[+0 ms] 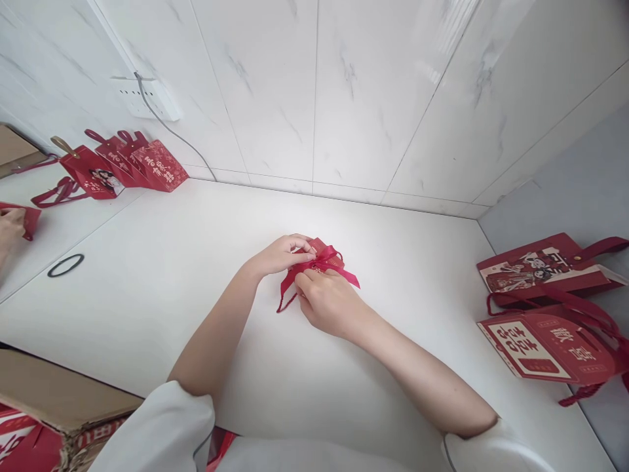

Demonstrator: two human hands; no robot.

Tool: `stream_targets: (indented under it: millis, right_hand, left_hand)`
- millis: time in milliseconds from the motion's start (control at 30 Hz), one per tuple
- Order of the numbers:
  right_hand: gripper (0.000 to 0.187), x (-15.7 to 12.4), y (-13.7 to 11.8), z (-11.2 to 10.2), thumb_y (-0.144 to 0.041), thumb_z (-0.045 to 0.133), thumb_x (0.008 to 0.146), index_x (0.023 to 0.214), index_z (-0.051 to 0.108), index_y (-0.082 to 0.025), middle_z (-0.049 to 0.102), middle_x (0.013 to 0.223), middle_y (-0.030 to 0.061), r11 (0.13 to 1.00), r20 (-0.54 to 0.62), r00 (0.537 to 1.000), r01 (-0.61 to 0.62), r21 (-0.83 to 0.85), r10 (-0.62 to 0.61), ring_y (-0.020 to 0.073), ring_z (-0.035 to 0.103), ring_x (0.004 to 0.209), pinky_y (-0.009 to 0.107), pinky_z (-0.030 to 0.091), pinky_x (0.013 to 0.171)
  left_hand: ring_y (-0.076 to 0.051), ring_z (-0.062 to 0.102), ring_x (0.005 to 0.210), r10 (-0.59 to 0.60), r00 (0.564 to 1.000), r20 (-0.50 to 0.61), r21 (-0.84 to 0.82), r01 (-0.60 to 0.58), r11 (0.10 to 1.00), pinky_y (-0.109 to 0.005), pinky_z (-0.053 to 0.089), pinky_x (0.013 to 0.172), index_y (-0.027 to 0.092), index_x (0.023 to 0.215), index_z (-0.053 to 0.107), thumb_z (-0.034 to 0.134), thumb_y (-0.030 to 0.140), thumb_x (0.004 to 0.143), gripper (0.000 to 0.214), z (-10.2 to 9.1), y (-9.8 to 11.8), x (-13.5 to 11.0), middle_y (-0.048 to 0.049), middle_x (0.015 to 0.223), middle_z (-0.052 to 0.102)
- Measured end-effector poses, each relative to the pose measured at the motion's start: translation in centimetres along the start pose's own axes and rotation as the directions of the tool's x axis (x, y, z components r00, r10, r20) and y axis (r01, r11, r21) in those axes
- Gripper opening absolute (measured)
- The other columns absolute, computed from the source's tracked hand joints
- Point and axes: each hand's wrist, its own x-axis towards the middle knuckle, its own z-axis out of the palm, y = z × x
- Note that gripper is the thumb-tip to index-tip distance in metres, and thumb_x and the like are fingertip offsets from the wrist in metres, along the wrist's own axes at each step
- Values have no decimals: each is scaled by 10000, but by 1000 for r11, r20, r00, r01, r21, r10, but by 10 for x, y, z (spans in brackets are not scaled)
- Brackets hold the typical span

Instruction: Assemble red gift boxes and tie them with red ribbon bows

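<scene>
In the middle of the white table, a small red gift box (318, 245) sits with a shiny red ribbon (348, 276) knotted in a bow on top. My left hand (285, 253) reaches over its left side, thumb and fingers pinched on the ribbon near the knot. Closed at the front of the bow, my right hand (328, 299) grips the ribbon's lower part; its fingertips are partly hidden. A dark red cord (281, 304) hangs out at the lower left of the box onto the table.
Several red gift bags (160, 167) stand by the wall at left. Two more, a picture bag (535, 269) and a lettered bag (545, 344), lie at right. A black ring (65, 265), a cardboard box (59, 393) and another person's hand (10, 229) are at left.
</scene>
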Motion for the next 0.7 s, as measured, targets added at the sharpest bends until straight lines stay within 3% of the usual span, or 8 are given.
stream_targets:
  millis: [100,200,300,400,533,700]
  right_hand:
    - [108,-2,7,-7,-125,479,885,804,536,-168,602,719,2,994,-11,1000,28,104,-27,123,495,611,259,310,562]
    - [200,5,16,-1,-126,378,947,870,560,-158,627,742,14,998,-134,989,-63,30,67,124,495,599,273,328,587]
    - [170,12,25,7,-149,410,937,956,579,-156,640,812,31,989,-201,969,-147,2,144,134,507,617,282,355,612]
    - [106,14,31,7,-178,480,903,954,572,-173,616,865,31,980,-149,969,-188,65,196,132,512,641,257,356,565]
    - [96,12,34,2,-164,440,911,896,534,-176,569,911,32,973,-105,973,-194,121,207,105,477,607,228,330,496]
    - [93,8,42,-9,-124,443,904,885,517,-178,525,896,20,993,-78,994,-75,91,82,92,446,608,221,329,499]
  left_hand:
    - [-243,573,1084,-16,1000,27,-44,17,999,-387,453,959,221,860,709,577,433,797,257,-1,1,0,-39,1218,600]
    - [-238,571,1077,-21,999,50,-92,26,995,-371,457,939,219,868,703,522,403,820,263,-2,2,0,-38,1120,637]
    - [-230,579,1038,-23,999,38,-132,28,991,-364,461,910,217,909,696,497,388,825,276,-1,2,0,-36,1005,660]
    - [-221,588,1009,-30,999,35,-134,35,990,-357,457,904,221,963,693,491,393,832,296,-1,2,0,-32,1016,666]
    - [-218,600,1005,-77,995,62,-124,85,989,-361,452,913,227,1058,669,474,426,858,342,-1,1,-1,-37,1096,660]
    - [-217,609,974,-61,995,73,-129,70,989,-359,463,885,220,1039,666,481,472,864,359,-1,-1,0,-42,1079,667]
